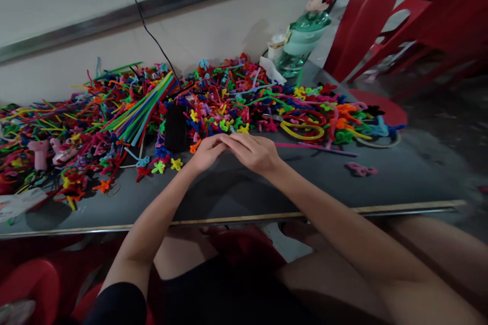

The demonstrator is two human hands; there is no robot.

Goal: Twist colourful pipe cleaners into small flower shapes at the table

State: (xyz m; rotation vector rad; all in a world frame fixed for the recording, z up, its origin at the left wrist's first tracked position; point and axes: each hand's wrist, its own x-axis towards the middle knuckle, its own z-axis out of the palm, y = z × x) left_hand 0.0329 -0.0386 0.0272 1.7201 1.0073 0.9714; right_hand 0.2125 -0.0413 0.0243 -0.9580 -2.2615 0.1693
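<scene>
My left hand [209, 152] and my right hand [256, 153] meet above the middle of the table, fingertips together and fingers bent. Both are closed, and whatever lies between them is hidden behind the fingers. A pink pipe cleaner [297, 146] and a purple one [339, 152] stretch rightward from behind my right hand; I cannot tell whether it touches them. Just beyond my left hand lies a black phone-like block [176, 128]. Small pipe-cleaner flowers, one green [158, 166] and one yellow [176, 164], rest to its left.
A long heap of coloured pipe cleaners [95, 106] covers the table's back, with a straight bundle [143, 111] on top. A green water bottle [301, 43] stands back right. A twisted pink piece [361, 169] lies on the grey tabletop [412, 177]. Red chairs [366, 20] stand beyond.
</scene>
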